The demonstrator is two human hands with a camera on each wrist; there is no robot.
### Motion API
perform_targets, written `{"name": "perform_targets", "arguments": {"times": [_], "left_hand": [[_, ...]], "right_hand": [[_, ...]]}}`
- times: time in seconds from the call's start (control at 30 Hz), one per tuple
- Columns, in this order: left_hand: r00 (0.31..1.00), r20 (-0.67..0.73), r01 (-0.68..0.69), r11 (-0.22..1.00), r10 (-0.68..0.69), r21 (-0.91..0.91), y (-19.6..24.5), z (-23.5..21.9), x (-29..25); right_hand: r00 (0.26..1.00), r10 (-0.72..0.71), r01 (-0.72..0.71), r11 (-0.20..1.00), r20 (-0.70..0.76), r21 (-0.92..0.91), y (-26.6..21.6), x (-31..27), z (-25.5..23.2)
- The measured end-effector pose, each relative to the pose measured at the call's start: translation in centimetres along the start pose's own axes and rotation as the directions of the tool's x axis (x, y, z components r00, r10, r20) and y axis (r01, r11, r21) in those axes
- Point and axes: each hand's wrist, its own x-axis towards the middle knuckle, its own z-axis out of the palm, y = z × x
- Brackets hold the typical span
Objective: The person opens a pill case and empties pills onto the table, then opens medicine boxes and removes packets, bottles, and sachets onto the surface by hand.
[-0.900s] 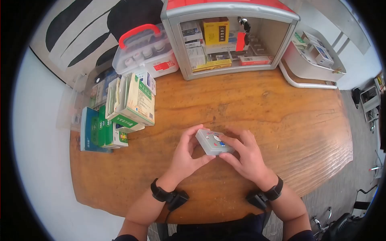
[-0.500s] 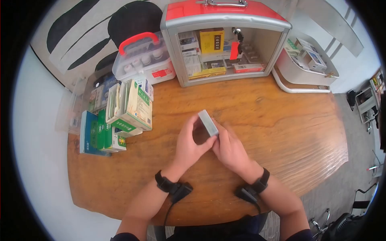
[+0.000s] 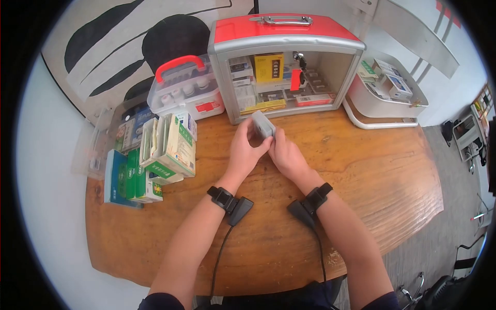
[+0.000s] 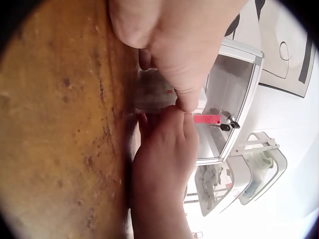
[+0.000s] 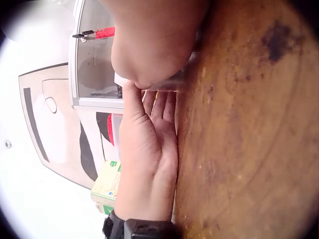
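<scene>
Perhaps a clinic — medicine cabinet point(image 3: 287, 64).

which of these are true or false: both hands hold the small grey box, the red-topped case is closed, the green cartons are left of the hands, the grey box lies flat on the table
Both hands hold the small grey box: true; the left hand and right hand both have a grip on it.
The red-topped case is closed: false; its front stands open, showing packets inside.
The green cartons are left of the hands: true.
The grey box lies flat on the table: false; it is held up on edge in front of the case.
</scene>
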Motion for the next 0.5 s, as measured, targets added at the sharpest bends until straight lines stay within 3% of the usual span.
{"name": "perform_targets", "arguments": {"times": [0.07,0.13,0.23,0.37,0.5], "left_hand": [[0.999,-0.034,-0.018,1.0,0.017,-0.023,-0.44,0.33,0.23],[0.997,-0.065,-0.037,0.998,0.034,-0.045,-0.61,0.39,0.21],[0.996,-0.079,-0.032,0.999,0.031,-0.009,-0.45,0.33,0.17],[0.997,-0.076,-0.027,1.0,0.028,0.011,-0.62,0.54,0.19],[0.996,-0.082,-0.043,0.999,0.043,0.006,-0.36,0.54,0.1]], "right_hand": [[0.996,-0.057,0.059,0.998,-0.062,0.035,0.77,0.4,0.5],[0.982,-0.15,0.135,0.982,-0.118,-0.129,1.03,0.67,0.58],[0.989,-0.072,0.054,0.989,-0.131,-0.135,0.45,0.54,0.2],[0.979,-0.081,0.051,0.986,-0.187,-0.159,0.7,0.53,0.44],[0.987,-0.044,0.002,0.967,-0.155,-0.256,0.39,0.38,0.49]]}}
